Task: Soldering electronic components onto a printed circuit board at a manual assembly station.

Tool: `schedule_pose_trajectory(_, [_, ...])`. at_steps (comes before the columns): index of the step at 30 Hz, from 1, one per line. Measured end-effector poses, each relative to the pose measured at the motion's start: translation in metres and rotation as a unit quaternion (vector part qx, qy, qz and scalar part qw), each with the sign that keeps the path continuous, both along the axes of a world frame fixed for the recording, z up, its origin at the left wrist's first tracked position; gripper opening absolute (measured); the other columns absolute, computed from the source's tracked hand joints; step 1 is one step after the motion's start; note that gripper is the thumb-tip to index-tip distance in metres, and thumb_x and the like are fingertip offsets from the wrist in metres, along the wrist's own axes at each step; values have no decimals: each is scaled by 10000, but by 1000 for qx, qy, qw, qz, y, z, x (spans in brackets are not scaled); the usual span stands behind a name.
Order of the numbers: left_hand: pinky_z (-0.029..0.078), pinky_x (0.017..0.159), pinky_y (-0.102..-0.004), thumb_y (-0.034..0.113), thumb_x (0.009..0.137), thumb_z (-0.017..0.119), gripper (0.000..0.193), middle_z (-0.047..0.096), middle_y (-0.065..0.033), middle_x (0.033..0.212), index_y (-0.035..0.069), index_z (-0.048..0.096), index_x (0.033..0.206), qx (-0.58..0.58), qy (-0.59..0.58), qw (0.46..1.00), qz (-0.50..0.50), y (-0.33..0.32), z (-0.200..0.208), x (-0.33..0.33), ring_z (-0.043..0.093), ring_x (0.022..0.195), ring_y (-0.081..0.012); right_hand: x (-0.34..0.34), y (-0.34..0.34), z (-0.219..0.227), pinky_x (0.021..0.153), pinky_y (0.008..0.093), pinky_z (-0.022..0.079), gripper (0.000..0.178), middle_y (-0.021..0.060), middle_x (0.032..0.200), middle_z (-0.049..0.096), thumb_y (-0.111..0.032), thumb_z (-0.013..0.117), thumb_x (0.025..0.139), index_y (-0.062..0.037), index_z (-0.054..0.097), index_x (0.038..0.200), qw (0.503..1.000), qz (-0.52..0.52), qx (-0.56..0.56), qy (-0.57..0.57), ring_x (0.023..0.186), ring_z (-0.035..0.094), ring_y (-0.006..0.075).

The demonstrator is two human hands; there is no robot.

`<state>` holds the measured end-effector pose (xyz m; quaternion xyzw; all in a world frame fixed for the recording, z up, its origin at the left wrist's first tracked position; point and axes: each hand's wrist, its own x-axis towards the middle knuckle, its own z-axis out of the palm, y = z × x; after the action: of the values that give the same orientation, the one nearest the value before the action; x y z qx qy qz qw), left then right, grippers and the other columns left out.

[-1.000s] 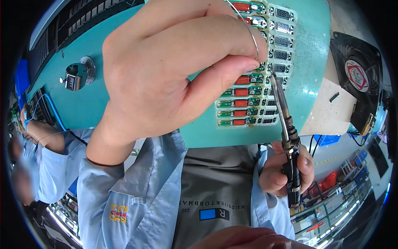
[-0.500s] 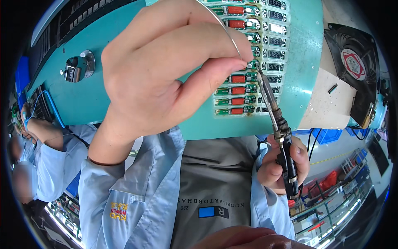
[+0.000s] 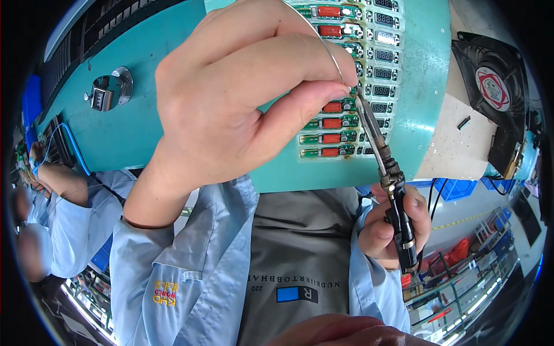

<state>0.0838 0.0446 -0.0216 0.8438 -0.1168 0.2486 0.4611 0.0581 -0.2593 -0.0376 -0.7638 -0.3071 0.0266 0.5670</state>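
Observation:
My left hand (image 3: 231,104) is pinched, thumb against forefinger, on a thin silver solder wire (image 3: 330,52) that curves down over the fingers. A soldering iron (image 3: 388,167) with a thin metal tube along its side is held by its black handle in my right hand (image 3: 398,228). Its tip points up to the circuit boards, close beside my left fingertips. The small green circuit boards (image 3: 330,123) lie in a column, each with a red component. Next to them runs a column of small black digit displays (image 3: 381,91). My left hand hides part of the boards.
The boards lie on a green mat (image 3: 277,179). A chrome tally counter (image 3: 104,95) stands at the left, a black fan (image 3: 490,86) at the right. A small dark part (image 3: 463,123) lies near the fan. Another person's arm (image 3: 63,184) is at the far left.
My left hand has shifted slightly to the right with the solder wire, nearer the iron's tip. The soldering iron has moved very little.

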Motion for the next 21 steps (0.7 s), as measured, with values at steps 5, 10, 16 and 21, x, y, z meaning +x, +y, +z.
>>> schedule_pose_trajectory(5, [456,629,-232,-47,726,804,194,678,-87,893,9,781,911,5,9,1000,-1,-1,0,1,577,721,-147,-1,1,1,814,382,603,527,251,1151,627,-294,735,972,-9,521,1359,1000,-1,7,8,950,719,349])
schedule_pose_trajectory(10, [451,623,-226,-47,725,805,193,679,-87,895,11,782,908,-6,8,1000,5,-3,-2,1,575,714,-144,0,0,0,835,403,605,529,255,1167,616,-281,732,974,-5,515,1369,1000,9,12,17,984,711,363])
schedule_pose_trajectory(16, [447,615,-221,-44,722,808,194,682,-86,897,12,785,906,-13,25,1000,13,-5,-1,-1,574,703,-141,0,-2,-1,863,431,607,525,258,1181,604,-270,727,978,0,509,1372,999,24,12,31,1023,699,380])
schedule_pose_trajectory(21, [447,609,-219,-43,721,809,197,685,-87,899,12,786,909,4,15,1000,4,-1,-3,1,575,696,-139,-1,0,-1,873,437,608,521,257,1185,600,-264,721,982,3,505,1374,999,20,19,32,1027,698,382])
